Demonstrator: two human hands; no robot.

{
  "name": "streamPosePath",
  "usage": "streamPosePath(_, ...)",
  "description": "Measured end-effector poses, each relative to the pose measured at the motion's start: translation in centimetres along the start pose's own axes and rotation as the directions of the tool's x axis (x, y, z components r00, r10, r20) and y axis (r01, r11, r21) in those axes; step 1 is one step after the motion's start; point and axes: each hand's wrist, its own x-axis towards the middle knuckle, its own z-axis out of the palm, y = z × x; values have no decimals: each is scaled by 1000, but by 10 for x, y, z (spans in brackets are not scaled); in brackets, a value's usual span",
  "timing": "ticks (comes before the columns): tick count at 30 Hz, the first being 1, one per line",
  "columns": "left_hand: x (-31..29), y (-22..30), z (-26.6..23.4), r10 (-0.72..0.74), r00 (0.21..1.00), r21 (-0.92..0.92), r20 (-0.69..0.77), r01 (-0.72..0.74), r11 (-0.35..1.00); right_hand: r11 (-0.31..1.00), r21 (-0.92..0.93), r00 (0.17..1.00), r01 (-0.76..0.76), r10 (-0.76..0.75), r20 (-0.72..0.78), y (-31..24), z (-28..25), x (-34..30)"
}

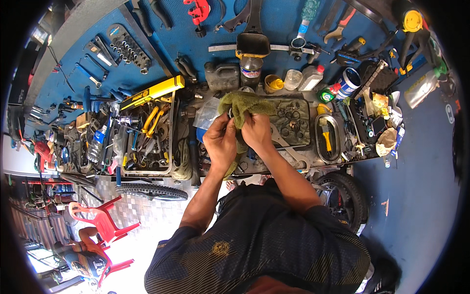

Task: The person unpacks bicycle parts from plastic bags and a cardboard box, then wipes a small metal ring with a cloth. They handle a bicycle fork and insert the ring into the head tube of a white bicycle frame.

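Over the middle of the workbench, my two hands meet at an olive-green cloth. My right hand is closed on the cloth, its fingers partly hidden in the folds. Fingers pinched, my left hand holds a small dark round part against the cloth's left edge; its exact kind is too small to make out. Behind my left wrist lies a clear plastic bag. Just right of my hands, a dark tray bears several rings and small parts, and a large flat wrench lies along its near side.
A tray of tools stands left, beside a yellow box. To the right sits an oval metal pan with a yellow-handled brush. Bottles and a black canister line the back. A person sits on a red chair at lower left.
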Motion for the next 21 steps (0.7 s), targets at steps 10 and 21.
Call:
streamPosePath(10, 17, 6, -12, -291, 956, -448, 44, 280, 849, 718, 568, 910, -404, 382, 164, 38, -17, -13)
streamPosePath(21, 36, 7, -24, -82, 976, 259, 200, 28, 966, 987, -143, 975, 68, -36, 218, 0, -42, 14)
